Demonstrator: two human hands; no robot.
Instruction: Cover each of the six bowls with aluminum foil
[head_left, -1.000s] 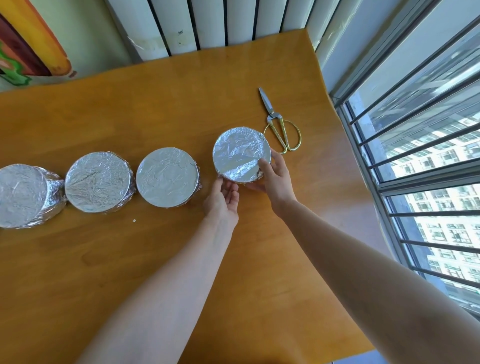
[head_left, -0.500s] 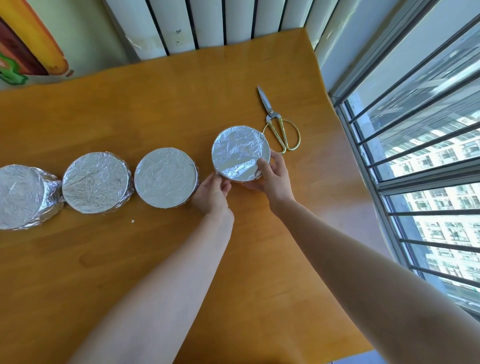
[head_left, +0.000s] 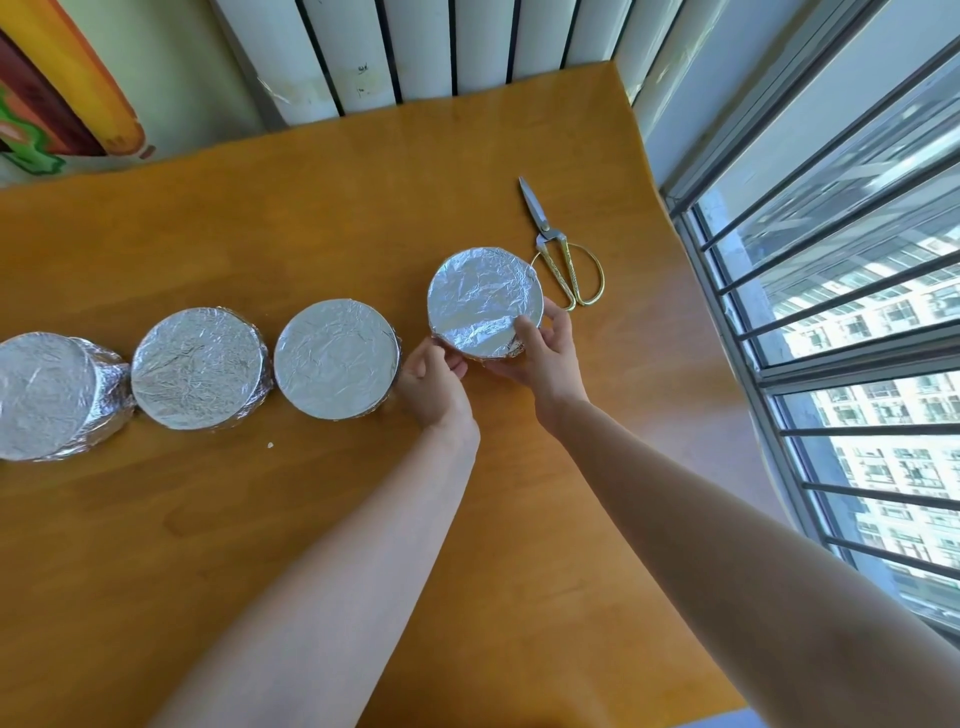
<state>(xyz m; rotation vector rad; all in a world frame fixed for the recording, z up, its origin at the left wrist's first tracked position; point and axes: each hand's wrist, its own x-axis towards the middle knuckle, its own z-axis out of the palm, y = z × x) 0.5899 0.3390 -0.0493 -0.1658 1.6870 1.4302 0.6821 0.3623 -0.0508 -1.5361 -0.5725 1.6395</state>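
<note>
Beside the scissors (head_left: 563, 249), both hands' fingers (head_left: 525, 332) grip the foil-covered bowl (head_left: 485, 301).

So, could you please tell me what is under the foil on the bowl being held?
Only crinkled foil shows, wrapped over top and sides; the bowl and any contents are hidden.

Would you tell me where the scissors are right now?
The scissors lie on the table near its far right corner, just right of the foil-covered bowl both hands hold.

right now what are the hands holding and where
Both hands grip the rightmost foil-covered bowl at its near rim: left hand at the lower left edge, right hand at the lower right.
</note>
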